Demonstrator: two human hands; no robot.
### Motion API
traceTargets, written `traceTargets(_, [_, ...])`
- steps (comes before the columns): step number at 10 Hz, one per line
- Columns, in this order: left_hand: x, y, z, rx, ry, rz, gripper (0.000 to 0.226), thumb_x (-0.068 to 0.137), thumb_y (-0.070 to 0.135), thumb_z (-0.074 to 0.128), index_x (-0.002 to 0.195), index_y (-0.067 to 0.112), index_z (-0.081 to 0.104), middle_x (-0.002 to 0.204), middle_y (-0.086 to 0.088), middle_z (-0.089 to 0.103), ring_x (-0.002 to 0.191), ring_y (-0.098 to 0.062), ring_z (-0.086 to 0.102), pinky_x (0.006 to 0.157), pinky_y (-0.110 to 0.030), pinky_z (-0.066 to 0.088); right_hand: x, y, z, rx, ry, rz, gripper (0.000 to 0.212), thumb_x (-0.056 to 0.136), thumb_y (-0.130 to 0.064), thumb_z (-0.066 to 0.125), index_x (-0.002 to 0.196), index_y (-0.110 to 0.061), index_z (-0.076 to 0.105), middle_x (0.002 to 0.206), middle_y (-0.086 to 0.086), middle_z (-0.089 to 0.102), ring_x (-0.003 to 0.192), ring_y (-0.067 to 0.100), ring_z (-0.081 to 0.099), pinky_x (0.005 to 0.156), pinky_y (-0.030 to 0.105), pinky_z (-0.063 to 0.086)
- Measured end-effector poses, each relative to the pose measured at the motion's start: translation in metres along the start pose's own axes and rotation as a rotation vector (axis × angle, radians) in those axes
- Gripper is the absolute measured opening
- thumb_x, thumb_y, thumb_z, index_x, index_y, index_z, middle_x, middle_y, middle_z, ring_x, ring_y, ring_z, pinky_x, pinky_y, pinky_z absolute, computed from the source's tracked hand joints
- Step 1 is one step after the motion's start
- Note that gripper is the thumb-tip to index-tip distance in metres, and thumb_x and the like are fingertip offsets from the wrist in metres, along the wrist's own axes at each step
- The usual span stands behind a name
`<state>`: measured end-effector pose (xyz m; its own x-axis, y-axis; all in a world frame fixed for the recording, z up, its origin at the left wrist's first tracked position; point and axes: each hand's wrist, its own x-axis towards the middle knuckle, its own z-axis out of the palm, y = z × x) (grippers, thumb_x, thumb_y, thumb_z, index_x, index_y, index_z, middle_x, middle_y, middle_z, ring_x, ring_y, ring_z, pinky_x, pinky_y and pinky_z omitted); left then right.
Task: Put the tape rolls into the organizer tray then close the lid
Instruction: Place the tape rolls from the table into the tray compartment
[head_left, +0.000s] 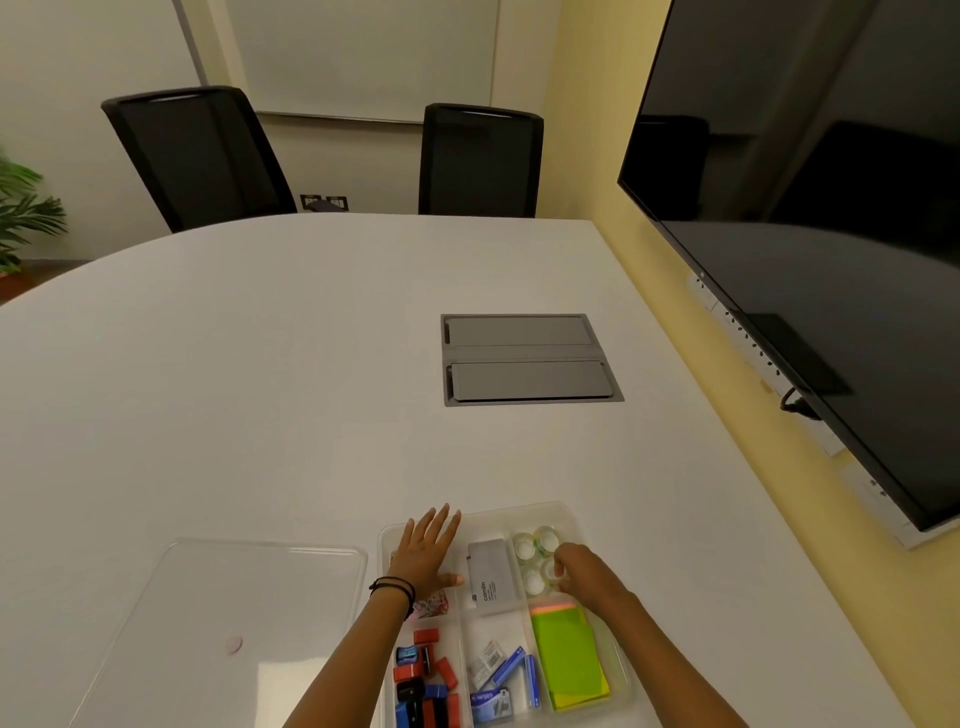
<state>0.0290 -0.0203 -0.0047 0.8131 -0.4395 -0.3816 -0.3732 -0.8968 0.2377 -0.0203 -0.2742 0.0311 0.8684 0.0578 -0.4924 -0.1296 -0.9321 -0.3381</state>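
A clear plastic organizer tray (574, 519) sits at the near edge of the white table. Its far right compartment holds several clear tape rolls (535, 543). My right hand (584, 571) is in that compartment with its fingers pinched on one tape roll (555, 574). My left hand (428, 553) lies flat and spread over the tray's far left compartment, holding nothing. The clear lid (249, 613) lies flat on the table to the left of the tray, apart from it.
Other compartments hold a grey stapler box (491, 574), red and blue sharpeners and erasers (426, 675), staple boxes (498, 675) and green sticky notes (569, 657). A grey cable hatch (527, 358) is set in the table. A large dark screen (810, 234) hangs at right; two black chairs stand beyond.
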Motion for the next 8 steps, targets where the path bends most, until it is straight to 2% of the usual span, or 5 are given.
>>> traceTargets(1, [0.002, -0.001, 0.0, -0.009, -0.002, 0.004, 0.091, 0.089, 0.047, 0.055, 0.149, 0.018, -0.007, 0.16, -0.008, -0.01, 0.148, -0.027, -0.006, 0.12, -0.047, -0.002, -0.002, 0.0, -0.003, -0.031, -0.028, -0.023, 0.02, 0.086, -0.008, 0.055, 0.078, -0.019, 0.04, 0.094, 0.005, 0.048, 0.084, 0.013, 0.042, 0.067, 0.024, 0.029])
traceTargets(3, [0.002, 0.0, 0.001, 0.002, 0.003, 0.0, 0.092, 0.088, 0.048, 0.056, 0.149, 0.019, -0.007, 0.16, -0.009, -0.009, 0.148, -0.028, -0.005, 0.12, -0.047, -0.002, 0.007, -0.005, 0.0, -0.159, -0.106, -0.002, 0.045, 0.09, -0.002, 0.042, 0.053, -0.02, 0.025, 0.06, -0.004, 0.031, 0.052, 0.004, 0.026, 0.047, 0.016, 0.019])
traceTargets(4, [0.001, -0.001, 0.002, 0.006, 0.007, 0.002, 0.092, 0.088, 0.048, 0.055, 0.149, 0.019, -0.007, 0.16, -0.009, -0.01, 0.148, -0.028, -0.005, 0.12, -0.047, -0.002, 0.012, -0.006, -0.003, -0.177, -0.107, 0.006, 0.04, 0.089, 0.0, 0.042, 0.055, -0.018, 0.033, 0.084, 0.014, 0.06, 0.065, 0.013, 0.044, 0.048, 0.019, 0.022])
traceTargets(5, [0.003, -0.001, 0.003, -0.003, 0.009, 0.004, 0.092, 0.088, 0.049, 0.055, 0.149, 0.019, -0.008, 0.16, -0.009, -0.01, 0.148, -0.027, -0.006, 0.12, -0.047, -0.003, 0.015, -0.008, -0.011, -0.123, -0.011, -0.001, 0.02, 0.092, -0.005, 0.041, 0.084, -0.007, 0.06, 0.109, 0.02, 0.063, 0.088, 0.023, 0.058, 0.057, 0.027, 0.031])
traceTargets(8, [0.004, -0.002, 0.005, -0.003, 0.018, 0.006, 0.093, 0.088, 0.049, 0.056, 0.149, 0.019, -0.007, 0.16, -0.008, -0.01, 0.148, -0.027, -0.005, 0.12, -0.047, -0.003, 0.027, -0.014, -0.013, 0.014, 0.167, -0.021, 0.022, 0.092, -0.005, 0.042, 0.108, -0.004, 0.056, 0.117, 0.013, 0.058, 0.105, 0.025, 0.056, 0.082, 0.031, 0.043])
